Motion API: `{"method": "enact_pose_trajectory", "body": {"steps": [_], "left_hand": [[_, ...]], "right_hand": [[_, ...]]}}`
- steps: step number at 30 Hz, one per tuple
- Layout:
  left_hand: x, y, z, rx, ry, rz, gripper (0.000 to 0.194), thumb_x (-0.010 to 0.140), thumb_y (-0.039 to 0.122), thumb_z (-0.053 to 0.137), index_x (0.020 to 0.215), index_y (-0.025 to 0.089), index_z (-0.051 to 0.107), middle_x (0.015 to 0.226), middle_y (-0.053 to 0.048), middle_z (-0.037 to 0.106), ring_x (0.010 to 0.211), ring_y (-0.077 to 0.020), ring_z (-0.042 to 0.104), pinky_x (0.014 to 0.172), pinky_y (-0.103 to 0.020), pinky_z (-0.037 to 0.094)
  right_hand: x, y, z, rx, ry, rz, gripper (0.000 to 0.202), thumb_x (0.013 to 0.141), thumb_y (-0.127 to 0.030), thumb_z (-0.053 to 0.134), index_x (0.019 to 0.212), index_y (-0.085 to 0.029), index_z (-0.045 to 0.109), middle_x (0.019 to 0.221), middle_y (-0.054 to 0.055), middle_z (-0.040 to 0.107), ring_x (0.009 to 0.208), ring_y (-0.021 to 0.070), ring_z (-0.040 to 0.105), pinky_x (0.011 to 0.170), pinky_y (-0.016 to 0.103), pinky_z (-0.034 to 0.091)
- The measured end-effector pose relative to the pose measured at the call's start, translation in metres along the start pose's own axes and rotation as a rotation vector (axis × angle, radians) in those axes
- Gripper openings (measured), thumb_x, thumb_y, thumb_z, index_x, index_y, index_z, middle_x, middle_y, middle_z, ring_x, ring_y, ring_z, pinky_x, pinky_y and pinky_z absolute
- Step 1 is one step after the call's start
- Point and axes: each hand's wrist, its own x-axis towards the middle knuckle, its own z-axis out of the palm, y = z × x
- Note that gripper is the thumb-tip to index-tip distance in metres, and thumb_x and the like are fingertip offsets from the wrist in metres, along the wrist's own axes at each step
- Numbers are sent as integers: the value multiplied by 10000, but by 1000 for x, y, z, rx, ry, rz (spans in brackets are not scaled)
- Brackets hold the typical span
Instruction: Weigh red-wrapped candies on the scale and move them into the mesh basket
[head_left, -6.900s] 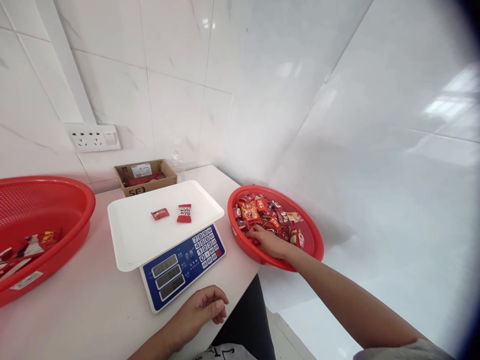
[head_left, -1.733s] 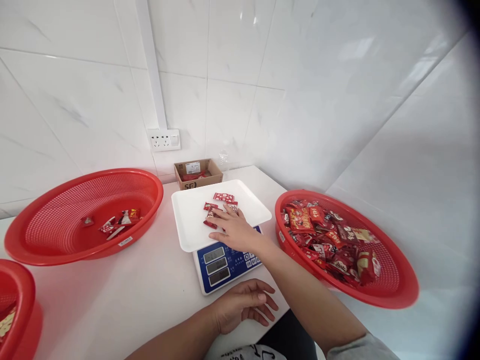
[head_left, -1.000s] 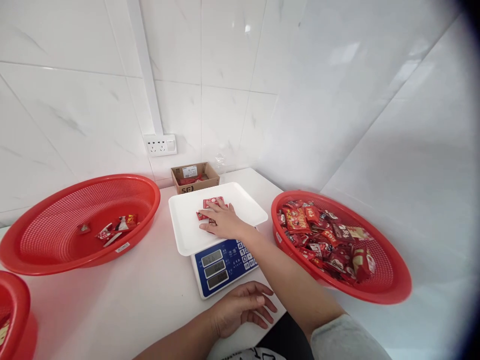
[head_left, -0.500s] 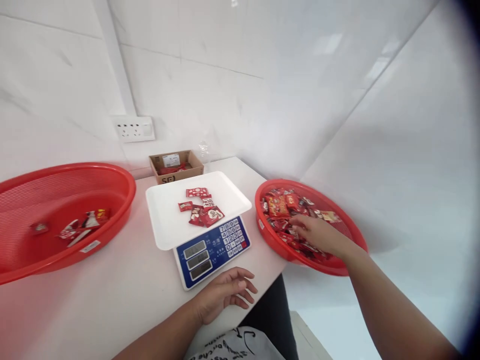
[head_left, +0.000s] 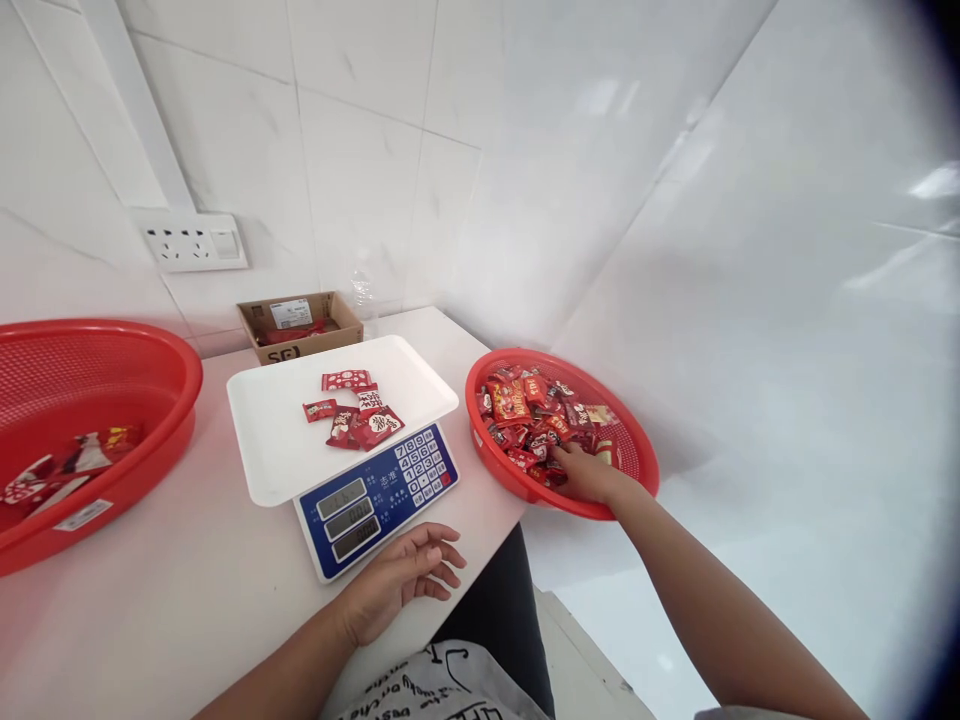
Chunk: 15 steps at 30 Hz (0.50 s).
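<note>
My right hand (head_left: pixel 585 473) reaches down into the round red basket (head_left: pixel 637 450) on the right. Its fingertips touch small red snack packets (head_left: pixel 540 445), and most of the fingers are hidden, so their grip cannot be made out. Palm turned inward, my left hand (head_left: pixel 409 570) hovers by the front corner of a blue and white digital scale (head_left: pixel 382 490). Its fingers are apart and slightly curled, holding nothing. On the scale's white tray (head_left: pixel 274 420) lie several red packets (head_left: pixel 364 412), loosely grouped.
A second red basket (head_left: pixel 176 400) with a few packets stands at the left. Behind the tray are a cardboard box (head_left: pixel 300 345) with red packets and a clear plastic bottle (head_left: pixel 362 280). The white table (head_left: pixel 225 600) ends beside the right basket; a wall socket (head_left: pixel 191 243) is behind.
The view has swung to the right, so everything sits further left. My right hand has gone lower among the packets in the basket. My left hand keeps its pose beside the scale.
</note>
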Motion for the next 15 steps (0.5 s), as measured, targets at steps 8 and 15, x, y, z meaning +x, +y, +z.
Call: {"method": "enact_pose_trajectory", "body": {"steps": [8, 15], "left_hand": [[1, -2, 0, 21, -5, 2, 369, 782, 400, 692, 1063, 170, 627, 990, -88, 651, 852, -186, 630, 778, -329, 456], [0, -1, 0, 12, -4, 8, 334, 797, 378, 681, 1056, 172, 632, 988, -91, 656, 850, -192, 630, 774, -330, 453]], "right_hand": [[4, 5, -4, 256, 24, -75, 340, 693, -147, 653, 1031, -186, 661, 1061, 104, 700, 978, 289, 639, 804, 338, 464], [-3, 6, -11, 733, 203, -72, 60, 712, -190, 609, 751, -200, 653, 775, 33, 714, 749, 223, 660, 686, 320, 516]]}}
